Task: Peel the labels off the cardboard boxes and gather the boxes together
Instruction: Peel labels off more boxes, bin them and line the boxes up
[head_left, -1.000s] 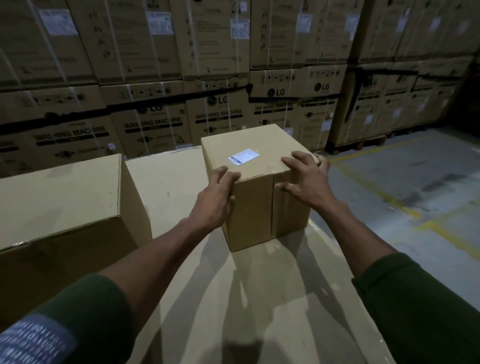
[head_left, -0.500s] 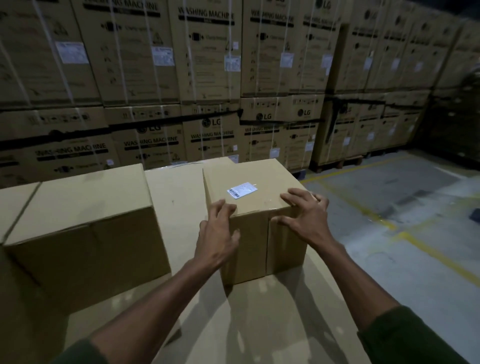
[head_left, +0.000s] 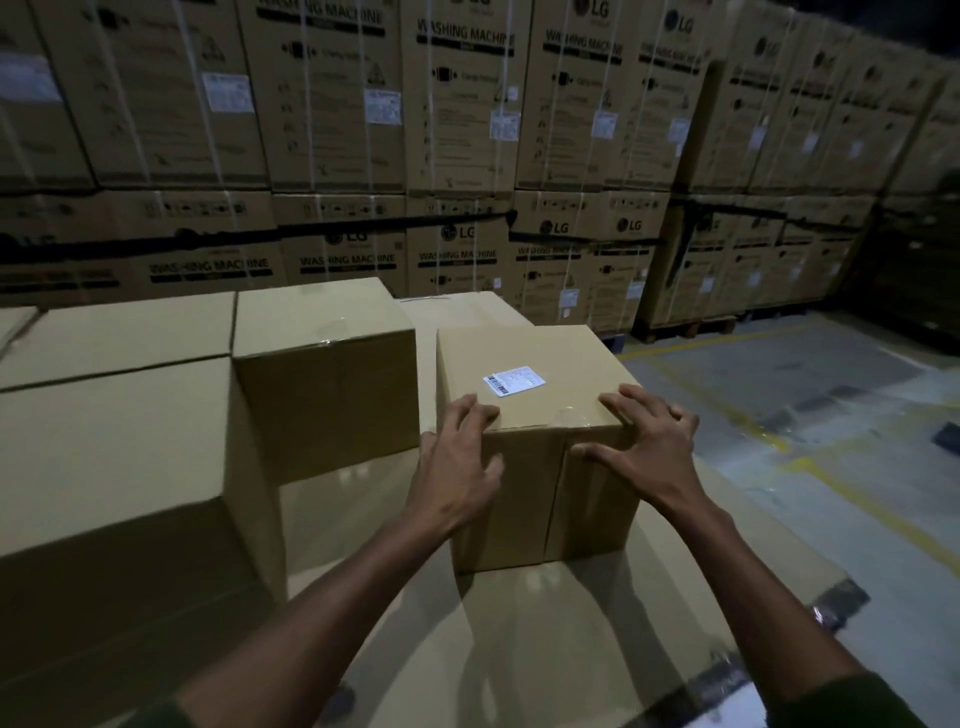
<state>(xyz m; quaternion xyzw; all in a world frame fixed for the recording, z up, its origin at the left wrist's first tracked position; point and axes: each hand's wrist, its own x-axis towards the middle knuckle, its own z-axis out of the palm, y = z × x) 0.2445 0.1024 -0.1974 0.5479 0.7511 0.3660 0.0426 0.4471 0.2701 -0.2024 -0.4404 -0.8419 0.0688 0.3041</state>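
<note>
A small sealed cardboard box (head_left: 540, 358) stands on a large flat cardboard surface (head_left: 519, 623). A white barcode label (head_left: 514, 381) is stuck flat on its top. My left hand (head_left: 457, 467) rests on the box's near left corner, fingers spread over the top edge and front face. My right hand (head_left: 649, 447) lies on the near right corner, fingers on the top and thumb on the front. A second plain box (head_left: 322, 374) stands just to the left, apart from the first. A larger box (head_left: 119, 467) sits at the near left.
Tall stacks of strapped washing machine cartons (head_left: 467, 156) form a wall behind. To the right the surface ends and a concrete floor (head_left: 810, 415) with yellow lines lies below. Dark tape marks (head_left: 836, 603) sit on the surface's right edge.
The view has swung left and up, bringing more boxes on the left into sight. Both hands stay on the labelled box's near corners, and that box now stands closer to the left box.
</note>
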